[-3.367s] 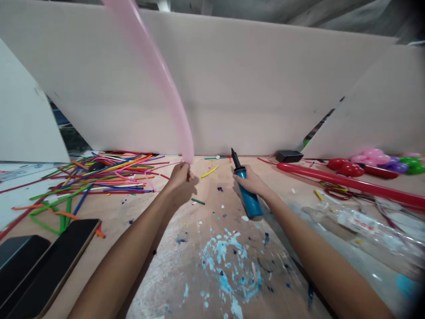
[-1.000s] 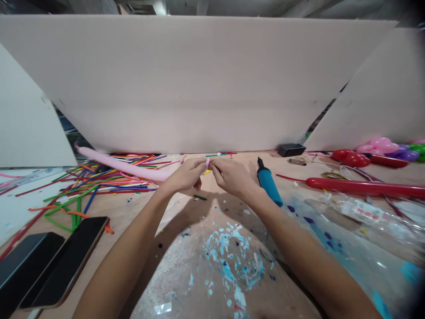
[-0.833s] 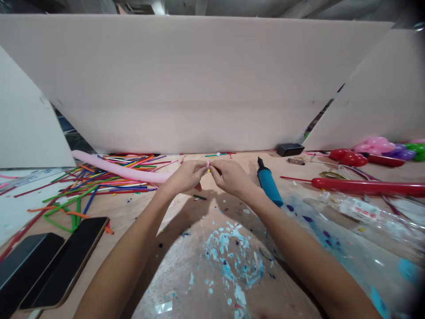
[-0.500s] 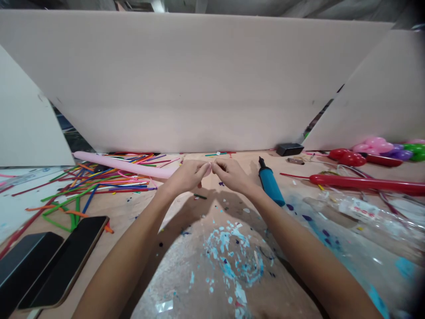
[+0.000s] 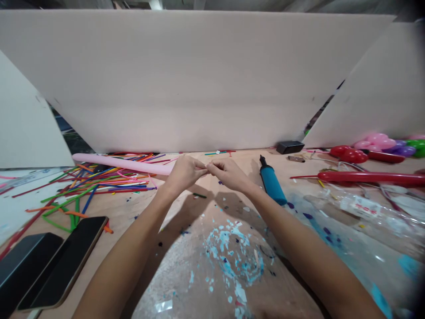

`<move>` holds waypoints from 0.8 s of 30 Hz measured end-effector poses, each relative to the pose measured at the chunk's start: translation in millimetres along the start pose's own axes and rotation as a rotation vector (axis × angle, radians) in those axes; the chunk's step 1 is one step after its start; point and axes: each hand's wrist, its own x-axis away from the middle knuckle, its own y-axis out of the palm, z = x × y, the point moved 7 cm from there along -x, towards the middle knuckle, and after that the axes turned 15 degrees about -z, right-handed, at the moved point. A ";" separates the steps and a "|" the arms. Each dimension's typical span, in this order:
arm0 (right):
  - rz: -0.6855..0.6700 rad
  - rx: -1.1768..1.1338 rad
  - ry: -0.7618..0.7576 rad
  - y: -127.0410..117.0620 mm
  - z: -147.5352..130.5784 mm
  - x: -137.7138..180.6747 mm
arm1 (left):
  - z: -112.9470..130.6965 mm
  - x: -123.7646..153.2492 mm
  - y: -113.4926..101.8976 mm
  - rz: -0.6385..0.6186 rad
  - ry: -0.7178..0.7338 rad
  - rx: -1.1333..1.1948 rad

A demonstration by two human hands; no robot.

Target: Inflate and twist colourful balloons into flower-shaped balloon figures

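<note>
A long inflated pink balloon (image 5: 122, 163) stretches left from my hands, over the pile of loose balloons. My left hand (image 5: 183, 172) is closed on the balloon's near end. My right hand (image 5: 227, 173) meets it fingertip to fingertip and pinches the balloon's neck, which the fingers hide. Both hands hover just above the wooden table (image 5: 139, 212). A blue hand pump (image 5: 271, 184) lies on the table just right of my right hand, nozzle pointing away.
Several uninflated coloured balloons (image 5: 96, 179) lie heaped at left. Two dark phones (image 5: 49, 266) sit at the front left. A long red balloon (image 5: 368, 177), twisted balloon shapes (image 5: 375, 144) and clear plastic bags (image 5: 365, 212) fill the right. White boards (image 5: 199, 79) wall the back.
The pink balloon dropped from upright to lying leftward. My right hand let go of the pump, which now lies on the table, and joined my left hand at the balloon's end.
</note>
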 end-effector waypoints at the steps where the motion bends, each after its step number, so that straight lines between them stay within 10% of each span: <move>1: 0.003 0.093 -0.013 0.5 -4.7 1.3 | 1.0 -0.2 0.4 0.007 -0.023 -0.034; 11: -0.055 0.426 -0.125 -1.6 -25.6 13.3 | 6.6 -1.4 4.4 0.086 0.077 -0.128; 24: 0.115 -0.464 -0.086 -23.8 16.9 5.3 | 14.9 3.3 -4.1 0.142 0.268 0.276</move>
